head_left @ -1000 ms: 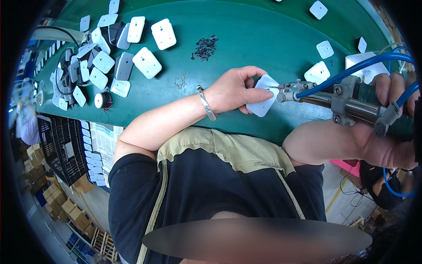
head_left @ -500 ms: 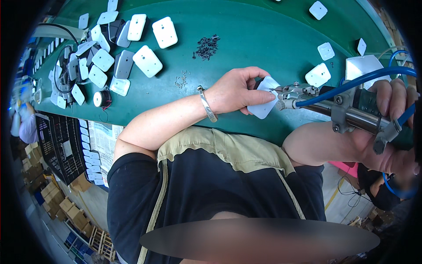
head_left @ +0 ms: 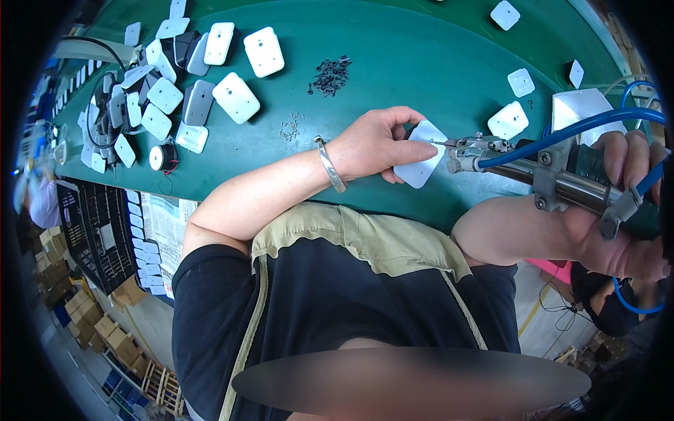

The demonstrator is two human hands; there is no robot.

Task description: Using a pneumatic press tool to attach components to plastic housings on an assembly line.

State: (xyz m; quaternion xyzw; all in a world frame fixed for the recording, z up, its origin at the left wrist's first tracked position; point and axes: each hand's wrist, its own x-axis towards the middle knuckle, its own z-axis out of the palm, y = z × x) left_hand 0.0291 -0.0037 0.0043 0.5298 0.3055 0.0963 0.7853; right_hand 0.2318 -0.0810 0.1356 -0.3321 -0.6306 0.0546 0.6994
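My left hand (head_left: 372, 144) is closed on a white plastic case (head_left: 423, 168) with rounded corners, thumb across its face and fingers curled behind. A dark part shows behind the case's upper edge. A metal pneumatic screwdriver (head_left: 584, 189) lies nearly level in my right hand (head_left: 615, 156), whose fingers wrap round its dark body. Its thin bit points left at the case, close to my left thumb tip. Whether the bit touches a screw cannot be made out.
Black screws (head_left: 331, 76) and small brass-coloured screws (head_left: 289, 128) lie in piles on the green table (head_left: 393, 63). Many white cases (head_left: 164, 95) crowd the left. A round speaker (head_left: 157, 158) sits near the front edge. An open white box (head_left: 577, 109) and blue hose (head_left: 583, 128) are right.
The screwdriver's head has shifted slightly right, showing more of the bit between it and the case. My left hand and the case are almost in the same place.
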